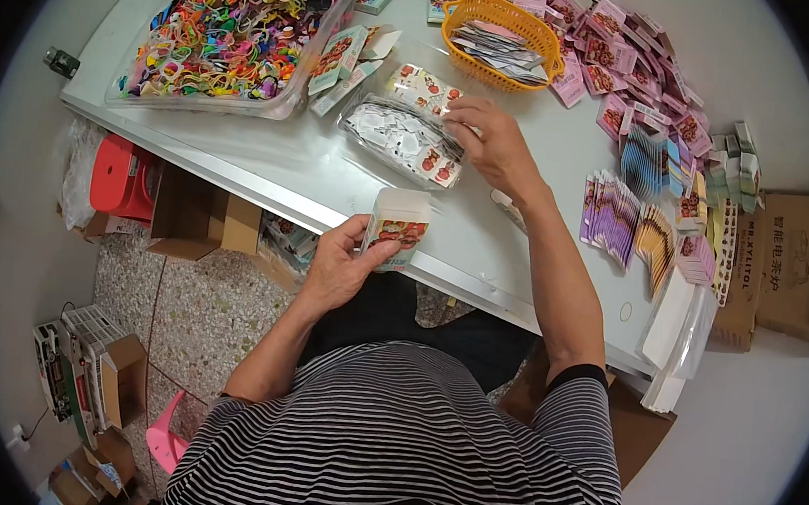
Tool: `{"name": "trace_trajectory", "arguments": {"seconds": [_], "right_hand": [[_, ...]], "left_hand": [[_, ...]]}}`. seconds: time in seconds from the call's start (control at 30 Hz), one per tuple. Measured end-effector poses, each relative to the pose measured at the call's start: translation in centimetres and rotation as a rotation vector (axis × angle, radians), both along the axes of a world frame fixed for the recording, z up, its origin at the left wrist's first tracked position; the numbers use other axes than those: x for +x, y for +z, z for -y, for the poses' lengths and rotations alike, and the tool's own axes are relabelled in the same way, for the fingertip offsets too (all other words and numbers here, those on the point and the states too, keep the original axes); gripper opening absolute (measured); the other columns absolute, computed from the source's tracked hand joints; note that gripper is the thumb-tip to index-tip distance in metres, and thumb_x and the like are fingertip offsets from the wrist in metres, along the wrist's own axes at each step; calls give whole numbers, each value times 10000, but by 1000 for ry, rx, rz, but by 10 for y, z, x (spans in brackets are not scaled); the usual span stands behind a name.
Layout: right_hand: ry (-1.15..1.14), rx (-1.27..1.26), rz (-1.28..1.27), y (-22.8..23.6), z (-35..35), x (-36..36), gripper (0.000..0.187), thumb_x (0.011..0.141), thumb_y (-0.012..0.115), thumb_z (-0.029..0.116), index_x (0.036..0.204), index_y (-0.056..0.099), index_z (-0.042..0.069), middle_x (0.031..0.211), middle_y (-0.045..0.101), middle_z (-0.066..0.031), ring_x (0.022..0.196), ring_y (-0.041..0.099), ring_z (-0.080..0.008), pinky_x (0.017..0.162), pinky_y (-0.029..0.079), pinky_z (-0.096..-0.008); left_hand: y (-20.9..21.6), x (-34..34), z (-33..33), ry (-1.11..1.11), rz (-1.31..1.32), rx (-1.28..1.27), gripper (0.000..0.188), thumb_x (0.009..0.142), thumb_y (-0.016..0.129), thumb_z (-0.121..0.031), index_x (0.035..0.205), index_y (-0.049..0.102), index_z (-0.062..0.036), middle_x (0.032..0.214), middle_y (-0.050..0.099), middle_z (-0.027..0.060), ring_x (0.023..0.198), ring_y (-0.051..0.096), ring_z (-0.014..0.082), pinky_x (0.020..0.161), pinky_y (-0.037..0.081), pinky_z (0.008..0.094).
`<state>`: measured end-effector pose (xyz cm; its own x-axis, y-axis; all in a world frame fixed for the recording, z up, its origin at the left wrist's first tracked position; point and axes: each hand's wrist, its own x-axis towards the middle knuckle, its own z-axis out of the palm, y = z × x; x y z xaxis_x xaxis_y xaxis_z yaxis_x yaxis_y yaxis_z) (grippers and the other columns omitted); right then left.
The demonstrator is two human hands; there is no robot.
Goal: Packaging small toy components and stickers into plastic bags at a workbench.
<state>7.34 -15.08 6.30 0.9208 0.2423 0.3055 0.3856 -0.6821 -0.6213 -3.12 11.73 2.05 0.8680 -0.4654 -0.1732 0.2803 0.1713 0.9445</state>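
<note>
My left hand (343,262) grips a small printed carton (399,224), its pale flap standing up, just off the table's front edge. Beyond it on the table lies a clear plastic tray (403,140) filled with small white pieces printed with red and black pictures. Over the far right of that tray is my right hand (492,146), thumb and fingers drawn together. Whatever lies between those fingertips is too small to make out. A printed sheet with red figures (425,87) lies behind the tray, close to the fingertips.
A clear bin of colourful hair ties (241,35) stands at the far left, with green cartons (338,60) beside it. At the back, a yellow basket (452,42) holds flat packets. Pink cartons (610,56) pile up at far right, with purple packets (610,220) nearer.
</note>
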Motion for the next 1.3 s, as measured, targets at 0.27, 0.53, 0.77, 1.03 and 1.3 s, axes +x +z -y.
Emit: {"name": "trace_trajectory", "arguments": {"seconds": [0.27,0.53,0.77,1.03,1.3], "right_hand": [[70,649,-315,36,-2,-58,158,970,649,126,1032,734,8,1342,620,-130,1248,555,-227,1082,400,-363],[260,158,-247,51,-15,-90,163,912,698,118,1038,729,20,1378,592,-129,1371,456,-311,1133,371,-417],[230,104,-173,56,-19,-84,178,910,684,106,1059,718,12,1321,628,-125,1277,548,-302,1068,441,-405],[-177,-472,74,15,4,40,183,870,676,130,1009,731,24,1014,715,-188,948,688,-373,877,533,-459],[-142,-795,-284,-1,-5,72,238,775,744,204,938,710,34,942,722,-166,944,683,-367,851,530,-448]], "left_hand": [[2,0,17,9,8,-89,346,961,679,-46,1277,583,57,1172,701,129,1053,672,161,961,538,304],[2,-3,26,-31,12,-131,367,961,676,-40,1298,569,62,1184,694,137,1066,668,169,963,540,306],[-2,-3,23,-34,-15,-151,373,960,684,-55,1296,571,60,1170,698,125,1043,669,157,938,554,309],[-3,4,13,7,-26,-113,379,956,692,-57,1297,577,59,1178,698,118,1037,665,141,931,554,297],[-9,-1,1,79,-33,-107,370,951,696,-53,1284,581,62,1180,699,120,1049,664,144,955,549,303]]}}
